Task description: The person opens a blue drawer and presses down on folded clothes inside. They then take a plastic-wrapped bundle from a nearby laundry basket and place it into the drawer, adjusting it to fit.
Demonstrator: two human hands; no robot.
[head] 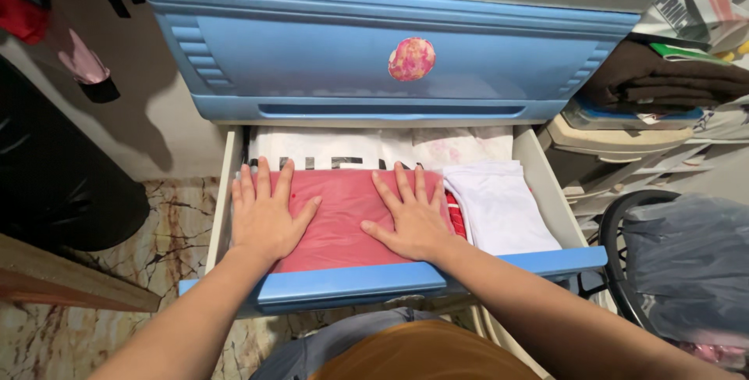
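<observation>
Here both hands, left hand [265, 212] and right hand [412, 216], are lying flat, apart, fingers spread, pressing the red cloth [343, 220] in the open drawer [406, 278]. Soft, light, likely slippery; pinching the edges looks best. White cloth [499, 204] just right.

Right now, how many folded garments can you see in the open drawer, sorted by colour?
Red: 1, the red folded garment under the left hand and right hand.
White: 2, the white folded garment and the white printed garment.
Pale patterned: 1, the pale patterned cloth.
Total: 4.
</observation>
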